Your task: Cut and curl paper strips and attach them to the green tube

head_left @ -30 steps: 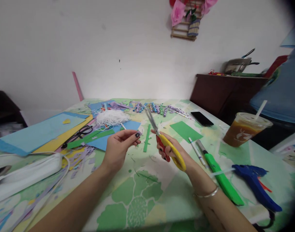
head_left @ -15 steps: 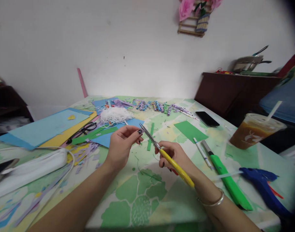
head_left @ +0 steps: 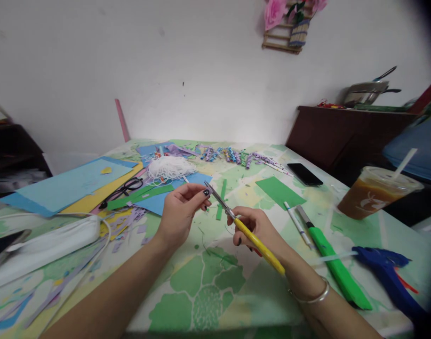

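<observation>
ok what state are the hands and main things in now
Left hand, pinching a small purple scrap
Right hand, gripping scissors
scissors, blades nearly together
Cup, lidded, straw in, partly full
Black phone, screen dark
White string, heaped loose
Green paper rectangle, flat
Blue glue gun, lying down

The scissors (head_left: 244, 229), held apart from the left hand (head_left: 180, 212) a second ago, now point at its fingertips (head_left: 206, 192).

- Plastic cup (head_left: 355, 197): a white printed emblem (head_left: 371, 202) on its side (any lettering by it is too blurred to read).
- Everywhere else: no words, numbers or brands can be read.
</observation>
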The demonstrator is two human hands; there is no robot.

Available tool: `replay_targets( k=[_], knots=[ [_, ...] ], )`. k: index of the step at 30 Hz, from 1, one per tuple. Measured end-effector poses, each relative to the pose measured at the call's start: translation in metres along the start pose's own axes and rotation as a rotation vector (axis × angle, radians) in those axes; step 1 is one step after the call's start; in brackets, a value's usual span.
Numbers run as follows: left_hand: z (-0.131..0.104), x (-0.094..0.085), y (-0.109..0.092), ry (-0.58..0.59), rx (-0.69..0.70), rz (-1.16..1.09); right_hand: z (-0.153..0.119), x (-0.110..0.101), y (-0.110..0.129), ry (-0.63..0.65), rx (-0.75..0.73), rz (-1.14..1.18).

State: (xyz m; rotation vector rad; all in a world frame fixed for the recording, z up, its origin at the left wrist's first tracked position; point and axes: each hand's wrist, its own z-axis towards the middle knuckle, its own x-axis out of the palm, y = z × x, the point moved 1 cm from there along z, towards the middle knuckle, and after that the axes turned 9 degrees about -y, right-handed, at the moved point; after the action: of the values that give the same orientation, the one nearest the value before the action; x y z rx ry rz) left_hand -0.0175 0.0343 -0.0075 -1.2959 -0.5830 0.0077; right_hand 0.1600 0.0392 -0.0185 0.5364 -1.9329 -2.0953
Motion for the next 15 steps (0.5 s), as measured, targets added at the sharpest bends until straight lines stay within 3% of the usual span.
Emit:
replay_targets(
  k=[15],
  knots=[
    [-0.0001,0.0003,-0.0010,0.002,-0.007,-0.002,0.0011,0.0003,-0.0027,-0.024,0.026,-0.001]
  ],
)
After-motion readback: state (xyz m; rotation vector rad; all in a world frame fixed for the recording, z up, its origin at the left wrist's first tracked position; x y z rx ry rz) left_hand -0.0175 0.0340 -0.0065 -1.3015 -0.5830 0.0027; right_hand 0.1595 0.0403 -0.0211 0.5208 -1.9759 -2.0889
